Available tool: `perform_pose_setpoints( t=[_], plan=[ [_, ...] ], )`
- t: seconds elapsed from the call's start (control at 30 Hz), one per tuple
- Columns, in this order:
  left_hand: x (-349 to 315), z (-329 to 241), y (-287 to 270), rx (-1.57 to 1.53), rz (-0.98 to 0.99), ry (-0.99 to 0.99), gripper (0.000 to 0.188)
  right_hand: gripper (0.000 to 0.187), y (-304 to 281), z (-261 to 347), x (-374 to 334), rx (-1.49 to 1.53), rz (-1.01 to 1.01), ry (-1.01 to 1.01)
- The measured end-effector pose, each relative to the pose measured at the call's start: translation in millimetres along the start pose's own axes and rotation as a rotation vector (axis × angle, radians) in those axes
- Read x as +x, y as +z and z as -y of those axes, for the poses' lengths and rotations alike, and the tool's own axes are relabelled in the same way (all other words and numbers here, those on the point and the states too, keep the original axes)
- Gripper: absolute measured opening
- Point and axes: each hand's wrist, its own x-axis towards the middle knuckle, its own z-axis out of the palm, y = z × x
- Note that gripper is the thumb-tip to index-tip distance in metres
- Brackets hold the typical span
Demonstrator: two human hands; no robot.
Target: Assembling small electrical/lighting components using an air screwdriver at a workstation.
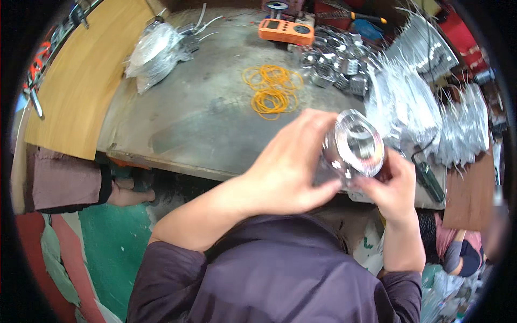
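Observation:
Both my hands hold a shiny, chrome-like round housing (333,148) just above the near edge of the table. Its wide, clear or polished rim is tipped up toward me, and a ring-shaped opening shows inside. My left hand (293,167) wraps its left side, with the thumb below. My right hand (396,185) grips the lower right side, thumb at the front; some of its fingers are hidden behind the housing. Beyond my left hand, thin yellow loops like rubber bands (273,102) lie on the grey worktable (194,113).
An orange multimeter (286,32) lies at the back, beside a heap of small shiny metal parts (344,67). Plastic-wrapped bundles with white wires (404,102) crowd the right. A clear plastic bag (156,54) sits far left. A dark green tool (429,180) rests near the right edge. Other people sit on both sides.

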Motion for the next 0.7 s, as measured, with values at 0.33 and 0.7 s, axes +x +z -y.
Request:
perform_pose_setpoints(
  t=[0.33, 0.7],
  plan=[
    [-10, 4, 20, 0.052, -0.108, 0.168, 0.078, 0.02, -14, -5, 107, -0.31, 0.284, -0.126],
    [-8, 11, 18, 0.031, -0.135, 0.158, 0.079, 0.022, 93, -62, 216, -0.952, 0.26, -0.664]
  ],
)
